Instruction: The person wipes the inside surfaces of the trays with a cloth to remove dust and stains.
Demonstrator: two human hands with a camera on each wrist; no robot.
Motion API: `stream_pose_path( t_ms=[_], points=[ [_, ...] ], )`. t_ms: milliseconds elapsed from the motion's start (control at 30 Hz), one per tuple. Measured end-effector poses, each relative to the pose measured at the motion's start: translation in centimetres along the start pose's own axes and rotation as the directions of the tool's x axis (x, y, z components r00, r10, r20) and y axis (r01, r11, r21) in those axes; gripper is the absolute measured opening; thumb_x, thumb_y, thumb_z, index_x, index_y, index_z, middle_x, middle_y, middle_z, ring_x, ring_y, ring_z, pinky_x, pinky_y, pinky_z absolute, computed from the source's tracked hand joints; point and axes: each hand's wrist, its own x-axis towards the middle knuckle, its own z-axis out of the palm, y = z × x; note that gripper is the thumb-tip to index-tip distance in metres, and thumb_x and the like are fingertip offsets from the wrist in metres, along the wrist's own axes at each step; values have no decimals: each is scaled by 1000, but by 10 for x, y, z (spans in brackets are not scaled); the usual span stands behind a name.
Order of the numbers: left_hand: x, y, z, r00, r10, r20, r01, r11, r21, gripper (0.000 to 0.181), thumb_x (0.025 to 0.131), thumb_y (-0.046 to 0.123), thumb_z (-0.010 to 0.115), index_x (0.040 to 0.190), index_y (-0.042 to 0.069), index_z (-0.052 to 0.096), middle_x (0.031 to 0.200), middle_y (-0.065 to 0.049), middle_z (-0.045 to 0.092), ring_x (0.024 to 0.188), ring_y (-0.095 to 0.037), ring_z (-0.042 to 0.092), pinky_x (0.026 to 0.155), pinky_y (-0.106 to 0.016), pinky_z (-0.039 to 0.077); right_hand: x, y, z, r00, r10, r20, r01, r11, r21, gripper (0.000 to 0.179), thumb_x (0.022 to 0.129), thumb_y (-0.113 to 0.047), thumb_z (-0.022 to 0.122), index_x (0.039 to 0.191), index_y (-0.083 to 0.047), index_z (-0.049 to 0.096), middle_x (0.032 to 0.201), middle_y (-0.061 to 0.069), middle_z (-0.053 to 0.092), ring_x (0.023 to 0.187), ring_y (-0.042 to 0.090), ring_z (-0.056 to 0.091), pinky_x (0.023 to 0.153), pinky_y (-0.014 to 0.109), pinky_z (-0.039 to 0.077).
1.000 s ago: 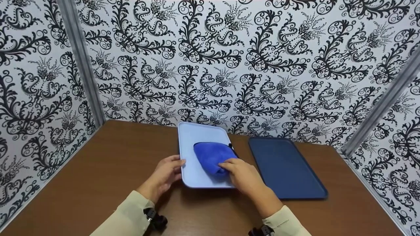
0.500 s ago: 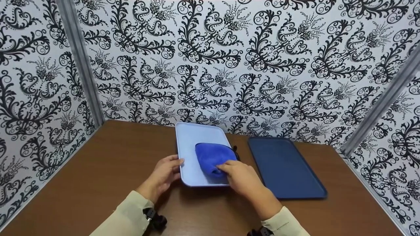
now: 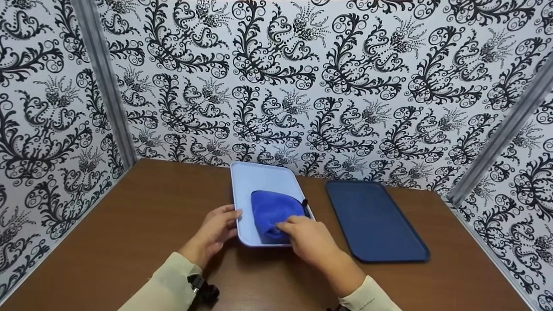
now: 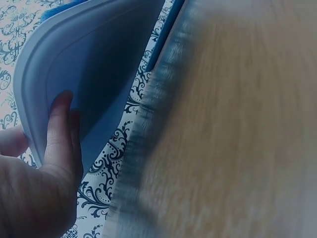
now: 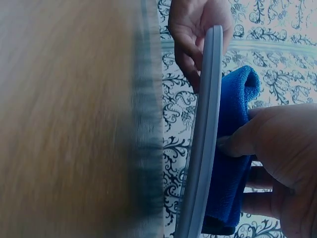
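My left hand [image 3: 218,226] grips the left edge of a light blue tray [image 3: 252,178], thumb on top and fingers spread beneath, as the left wrist view shows along the tray's underside [image 4: 64,64]. The tray is held up off the table and tilted. On its near half lies a folded bright blue cloth [image 3: 274,209] with dark edging and a small black tab [image 3: 305,202] at its right. My right hand [image 3: 313,242] pinches the cloth's near side between thumb and fingers. In the right wrist view the cloth [image 5: 230,183] lies against the tray's face, beside the rim [image 5: 205,114].
A dark blue tray [image 3: 380,222] lies flat on the brown wooden table [image 3: 181,185], to the right of the light one. Patterned panels [image 3: 276,86] stand behind the table and at both sides, with grey posts [image 3: 103,82] at the corners.
My right hand has moved left and a little nearer, carrying the cloth along the light blue tray. The tray has shifted slightly left; my left hand keeps its grip.
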Motion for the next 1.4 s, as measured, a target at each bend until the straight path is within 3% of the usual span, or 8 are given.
stream_pose_path(
  t_ms=[367, 733, 967, 1200, 1400],
  points=[
    [-2, -2, -3, 1000, 1, 1, -1, 1000, -18, 41, 101, 7, 58, 137, -11, 50, 97, -3, 72, 89, -15, 70, 78, -32, 60, 3, -16, 4, 990, -121, -68, 121, 993, -11, 34, 89, -9, 73, 117, -27, 78, 109, -7, 75, 98, 15, 73, 80, 34, 61],
    [-1, -5, 2, 1000, 11, 29, -10, 1000, -25, 41, 101, 10, 59, 136, -10, 49, 101, -5, 72, 91, -17, 71, 80, -33, 61, 6, -10, 5, 965, -239, -110, 233, 970, -65, 33, 90, -9, 73, 118, -26, 77, 112, -3, 74, 103, 16, 72, 81, 34, 61],
    [-2, -7, 1, 1000, 2, 13, -2, 999, -39, 36, 100, 8, 60, 131, -9, 51, 98, -5, 71, 89, -17, 71, 78, -34, 61, 13, 2, 9, 949, -311, -51, 304, 945, -117, 37, 88, -8, 74, 120, -26, 77, 115, -1, 73, 102, 18, 72, 85, 33, 61],
    [-2, -6, 2, 1000, -1, 10, 1, 999, -41, 41, 99, 8, 61, 134, -10, 49, 98, -5, 69, 89, -18, 69, 78, -33, 60, 24, 15, 2, 927, -374, 23, 373, 914, -158, 29, 97, -18, 66, 123, -26, 75, 112, -2, 71, 100, 16, 68, 82, 31, 59],
    [1, -5, 3, 999, 2, 39, 0, 999, -46, 39, 100, 7, 60, 133, -10, 50, 95, -2, 70, 89, -16, 69, 78, -33, 60, 31, 25, -7, 918, -389, 77, 397, 900, -183, 36, 95, -13, 65, 127, -26, 73, 113, -1, 69, 102, 17, 67, 84, 32, 59]
  ],
)
